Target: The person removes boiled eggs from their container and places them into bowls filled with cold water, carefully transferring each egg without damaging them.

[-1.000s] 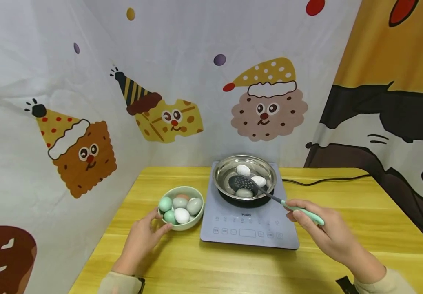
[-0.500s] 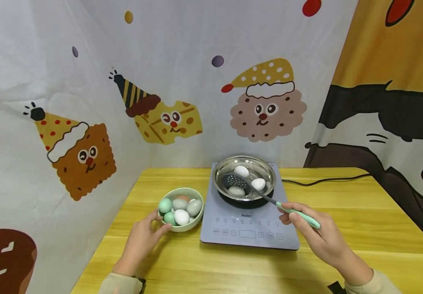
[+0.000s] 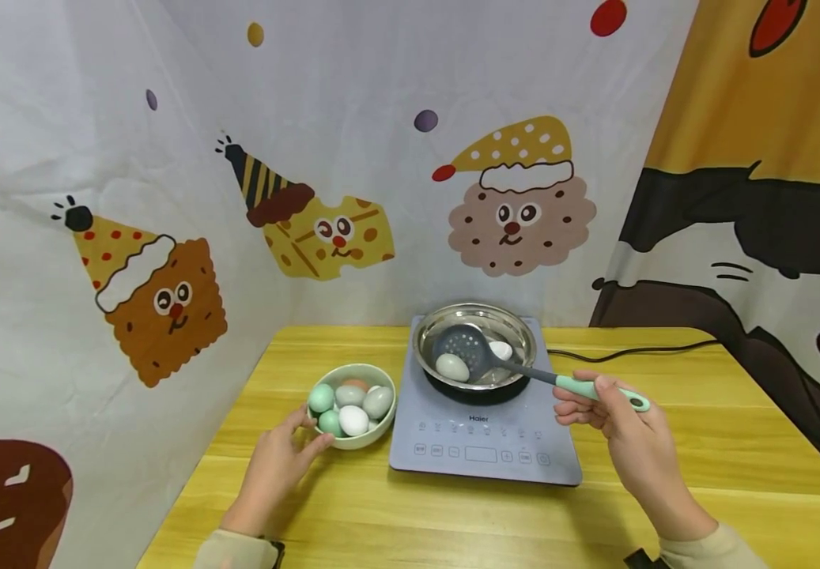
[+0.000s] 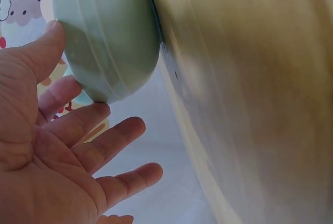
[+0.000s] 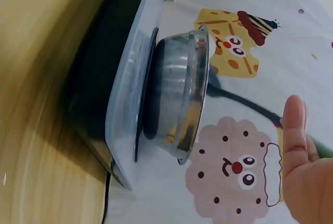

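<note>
My right hand (image 3: 640,442) holds a slotted spoon (image 3: 532,371) by its mint handle, thumb on top. Its dark perforated head is tilted inside a round steel pan (image 3: 516,320). A pale grey-green egg (image 3: 452,367) lies against the front of the spoon's head; whether it rests on it I cannot tell. Behind the spoon's neck a white egg (image 3: 500,350) shows partly. My left hand (image 3: 277,466) touches a pale green bowl (image 3: 354,442) with thumb and fingertips, other fingers spread in the left wrist view. White, grey and mint eggs (image 3: 353,420) fill the bowl.
The pan stands on a grey Haier induction cooker (image 3: 484,466) on a wooden table (image 3: 353,506). From the cooker's right rear a black cord (image 3: 630,352) runs off. A cartoon-printed cloth (image 3: 353,95) hangs right behind and on the left.
The slotted spoon's head has tilted up within the pan, and the grey-green egg has shifted left and upward. One white egg is now hidden. My left hand stays at the bowl.
</note>
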### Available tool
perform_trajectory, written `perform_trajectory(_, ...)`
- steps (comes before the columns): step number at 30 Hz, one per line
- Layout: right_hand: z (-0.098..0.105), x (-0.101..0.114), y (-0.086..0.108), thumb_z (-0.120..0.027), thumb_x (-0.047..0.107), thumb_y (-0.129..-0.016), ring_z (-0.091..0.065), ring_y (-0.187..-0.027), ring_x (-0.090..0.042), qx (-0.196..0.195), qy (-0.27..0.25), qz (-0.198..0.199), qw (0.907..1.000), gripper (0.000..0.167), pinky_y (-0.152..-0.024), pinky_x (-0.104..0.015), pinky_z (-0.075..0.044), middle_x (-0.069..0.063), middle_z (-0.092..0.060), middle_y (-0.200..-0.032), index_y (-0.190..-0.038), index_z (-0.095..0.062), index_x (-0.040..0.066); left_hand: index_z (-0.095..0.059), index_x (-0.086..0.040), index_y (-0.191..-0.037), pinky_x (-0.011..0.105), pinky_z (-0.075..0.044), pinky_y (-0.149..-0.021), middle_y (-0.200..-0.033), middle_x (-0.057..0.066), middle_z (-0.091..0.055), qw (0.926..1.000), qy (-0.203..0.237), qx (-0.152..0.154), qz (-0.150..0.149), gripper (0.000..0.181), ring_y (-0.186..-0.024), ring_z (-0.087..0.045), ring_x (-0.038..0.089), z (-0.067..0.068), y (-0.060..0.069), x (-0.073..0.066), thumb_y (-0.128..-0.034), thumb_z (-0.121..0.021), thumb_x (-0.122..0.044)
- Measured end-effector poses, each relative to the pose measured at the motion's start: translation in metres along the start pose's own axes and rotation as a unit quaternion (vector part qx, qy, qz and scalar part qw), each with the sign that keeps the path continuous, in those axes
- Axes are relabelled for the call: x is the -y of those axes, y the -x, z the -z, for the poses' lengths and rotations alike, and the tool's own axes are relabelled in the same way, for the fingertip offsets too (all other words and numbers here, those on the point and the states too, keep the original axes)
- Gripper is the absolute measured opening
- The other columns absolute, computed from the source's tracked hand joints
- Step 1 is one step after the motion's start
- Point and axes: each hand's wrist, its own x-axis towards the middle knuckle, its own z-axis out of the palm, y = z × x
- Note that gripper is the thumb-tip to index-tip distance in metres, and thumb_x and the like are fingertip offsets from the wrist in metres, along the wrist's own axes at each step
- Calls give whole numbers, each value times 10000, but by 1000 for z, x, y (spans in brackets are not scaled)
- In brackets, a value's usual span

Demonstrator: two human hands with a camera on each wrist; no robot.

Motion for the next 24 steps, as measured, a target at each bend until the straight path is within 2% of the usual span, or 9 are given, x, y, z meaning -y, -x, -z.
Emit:
perform_trajectory(2,-2,1,0,-395,239,-1182,-822,-864,-231,-268,-83,-295,9992,387,-801,-356,-680,-154,-830,-1099,-1298,-642,-35,-690,-100,-1276,272,-311,-523,-707,31,-608,10000,2,-18,-13,444,-546,-272,77,0,0,0,-948,-827,-366)
perform_trajectory(5,-4,0,0,-407,277,-1180,-822,-844,-220,-472,-253,-493,9973,396,-792,-357,-681,-147,-834,-1083,-1286,-649,-20,-679,-96,-1324,276,-327,-523,-943,91,-760,10000,19,-29,-50,482,-534,-281,69,-1,1,0,-950,-825,-363)
perform_trajectory(8,-5,0,-1,-409,295,-1181,-824,-840,-216,-575,-436,-654,9952,390,-793,-353,-683,-125,-839,-1072,-1277,-657,9,-654,-78,-1403,280,-336,-525,-1127,93,-794,10000,34,-49,-58,561,-530,-283,65,-1,1,0,-949,-827,-359)
perform_trajectory(11,-3,0,-2,-400,286,-1184,-829,-850,-213,-655,-773,-778,9918,378,-795,-360,-684,-117,-842,-1053,-1253,-679,41,-649,-72,-1413,276,-339,-526,-946,66,-761,10000,26,-35,-16,575,-522,-286,62,0,1,0,-951,-824,-366)
perform_trajectory(14,-2,1,-2,-384,262,-1187,-833,-884,-213,-686,-1182,-863,9868,382,-801,-369,-684,-127,-841,-1047,-1234,-700,52,-659,-72,-1391,272,-336,-527,-739,27,-637,10000,22,-15,21,555,-522,-286,63,-1,1,-1,-953,-820,-374)
perform_trajectory(19,-6,8,-3,-401,286,-1183,-833,-945,-210,-731,-1507,-929,9815,398,-817,-370,-683,-144,-836,-1077,-1257,-704,38,-648,-49,-1412,278,-329,-535,-683,14,-570,10000,47,-8,49,588,-533,-267,74,0,1,0,-956,-816,-379)
perform_trajectory(24,-22,17,-4,-423,293,-1179,-834,-959,-216,-681,-1649,-861,9802,386,-823,-367,-683,-147,-834,-1089,-1254,-710,47,-657,-42,-1399,276,-325,-530,-639,3,-538,9999,90,-11,43,573,-530,-244,72,-1,2,0,-963,-809,-380)
